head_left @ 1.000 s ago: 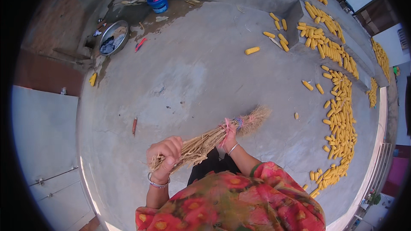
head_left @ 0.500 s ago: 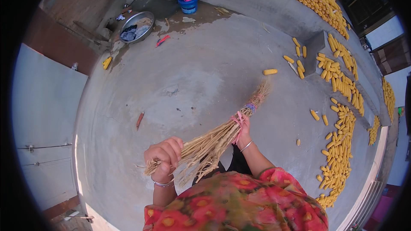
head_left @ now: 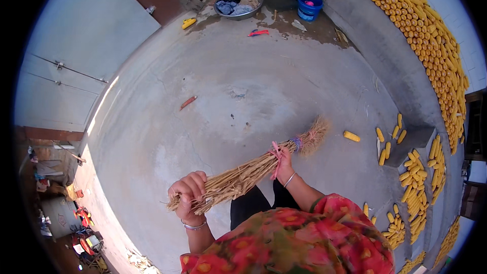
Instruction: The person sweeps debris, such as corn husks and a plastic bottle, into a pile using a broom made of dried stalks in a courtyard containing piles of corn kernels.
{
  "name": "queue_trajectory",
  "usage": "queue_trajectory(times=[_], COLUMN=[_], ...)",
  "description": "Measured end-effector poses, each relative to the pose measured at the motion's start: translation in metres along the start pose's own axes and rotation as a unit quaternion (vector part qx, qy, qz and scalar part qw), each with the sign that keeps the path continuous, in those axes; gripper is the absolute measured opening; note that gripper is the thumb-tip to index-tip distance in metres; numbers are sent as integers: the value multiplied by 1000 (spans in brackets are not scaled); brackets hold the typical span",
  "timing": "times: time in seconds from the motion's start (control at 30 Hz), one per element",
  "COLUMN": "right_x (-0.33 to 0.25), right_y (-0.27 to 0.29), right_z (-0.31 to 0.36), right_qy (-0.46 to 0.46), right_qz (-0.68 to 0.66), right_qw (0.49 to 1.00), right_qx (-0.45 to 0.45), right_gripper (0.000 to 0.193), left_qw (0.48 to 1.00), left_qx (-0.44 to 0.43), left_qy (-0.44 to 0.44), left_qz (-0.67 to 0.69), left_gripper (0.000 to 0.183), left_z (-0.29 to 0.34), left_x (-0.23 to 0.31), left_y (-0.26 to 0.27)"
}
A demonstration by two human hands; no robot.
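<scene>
A broom of dry straw stalks (head_left: 236,173) lies slantwise across the front of my body, its bushy end pointing right and away from me. My left hand (head_left: 189,193) is closed in a fist round the loose stalk ends. Farther up, my right hand (head_left: 285,164) grips the bundle beside a pink tie (head_left: 276,153). Just past it, a bluish-purple binding (head_left: 297,143) circles the stalks below the frayed head (head_left: 315,136). The right palm side is partly hidden by the stalks.
Corn cobs lie on the right, with a big stack (head_left: 411,30) along the wall and one loose cob (head_left: 351,136) near the broom's head. At the back stand a metal basin (head_left: 248,16) of cloth and a blue bucket (head_left: 309,7). A reddish-brown piece (head_left: 188,102) lies on the concrete floor.
The view has swung to the left, showing more of the cluttered left side. Both hands keep their hold; the broom now lies flatter, its stalks gathered closer together.
</scene>
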State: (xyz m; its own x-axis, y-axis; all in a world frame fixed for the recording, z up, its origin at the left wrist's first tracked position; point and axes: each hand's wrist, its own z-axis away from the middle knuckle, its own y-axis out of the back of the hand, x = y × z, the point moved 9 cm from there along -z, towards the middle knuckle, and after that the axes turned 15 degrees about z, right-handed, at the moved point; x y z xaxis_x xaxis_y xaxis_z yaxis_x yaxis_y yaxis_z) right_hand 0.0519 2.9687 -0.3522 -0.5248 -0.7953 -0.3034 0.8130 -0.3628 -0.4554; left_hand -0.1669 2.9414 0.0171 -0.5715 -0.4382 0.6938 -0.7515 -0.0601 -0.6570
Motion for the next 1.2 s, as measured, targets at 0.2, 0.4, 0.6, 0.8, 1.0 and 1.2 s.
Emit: queue_trajectory(times=[0.2, 0.4, 0.6, 0.8, 1.0, 1.2], right_x=[-29, 13, 138, 249, 270, 113], right_y=[-5, 6, 54, 124, 193, 199], right_z=[18, 87, 200, 319, 313, 254], right_qy=[-30, -111, -252, -390, -393, -387], right_qz=[115, 204, 325, 412, 475, 493], right_qw=[985, 953, 883, 740, 692, 706], right_qx=[-125, -195, -226, -360, -376, -329], right_gripper=[45, 35, 34, 34, 25, 37], left_qw=[988, 963, 892, 839, 765, 828], left_qx=[93, 115, 149, 169, 339, 304], left_qy=[-120, -215, -303, -329, -261, -273], left_qz=[-25, -112, -302, -399, -482, -385], left_gripper=[35, 35, 33, 32, 36, 32], left_z=[89, 218, 384, 507, 479, 411], left_x=[25, 55, 98, 86, 34, -17], left_y=[-40, -96, -205, -318, -350, -354])
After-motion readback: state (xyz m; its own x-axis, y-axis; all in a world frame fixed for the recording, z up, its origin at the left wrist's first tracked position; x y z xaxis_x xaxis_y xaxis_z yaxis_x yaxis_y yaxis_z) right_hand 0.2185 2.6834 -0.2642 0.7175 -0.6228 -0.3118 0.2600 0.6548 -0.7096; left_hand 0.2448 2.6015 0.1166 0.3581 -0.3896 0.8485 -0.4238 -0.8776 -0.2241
